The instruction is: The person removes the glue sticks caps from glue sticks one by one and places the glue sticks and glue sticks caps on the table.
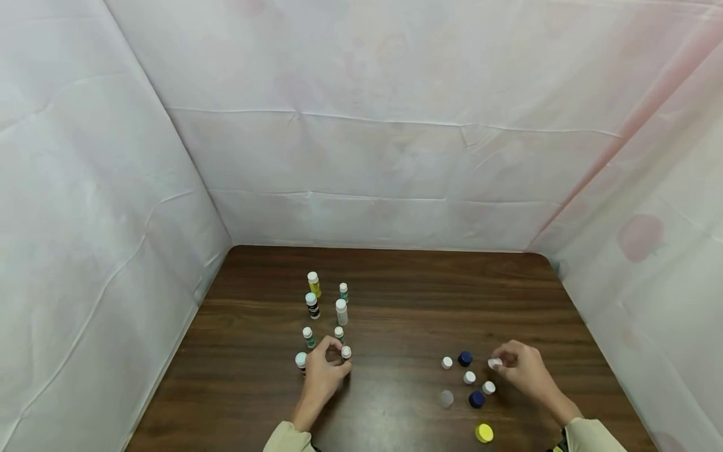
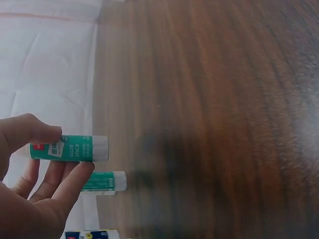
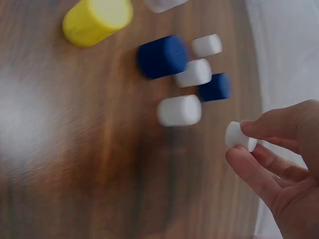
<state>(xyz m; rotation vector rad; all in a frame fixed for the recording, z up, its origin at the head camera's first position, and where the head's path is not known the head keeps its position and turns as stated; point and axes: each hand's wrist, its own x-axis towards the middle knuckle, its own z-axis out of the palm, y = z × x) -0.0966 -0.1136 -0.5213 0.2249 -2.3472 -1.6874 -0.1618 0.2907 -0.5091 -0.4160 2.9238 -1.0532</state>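
Note:
My left hand [image 1: 323, 375] pinches a green glue stick [image 2: 75, 149] with white ends between thumb and fingers. Just past it, another green glue stick [image 2: 102, 181] stands on the table in the left wrist view. On the right side, my right hand [image 1: 526, 371] pinches a small white cap [image 3: 238, 137] between thumb and fingertips. Left of that hand lie several loose caps: a white cap [image 1: 488, 387], a dark blue cap [image 1: 477, 399], another dark blue cap [image 1: 465, 358] and a yellow cap [image 1: 484, 433].
Around my left hand stand several upright white-topped tubes, among them a yellow tube [image 1: 314, 285], a black-labelled tube [image 1: 312, 306] and a white tube [image 1: 341, 312]. A translucent cap [image 1: 446, 398] lies mid-table. Pale cloth [image 1: 361, 157] encloses the wooden table [image 1: 395, 276] at back and sides.

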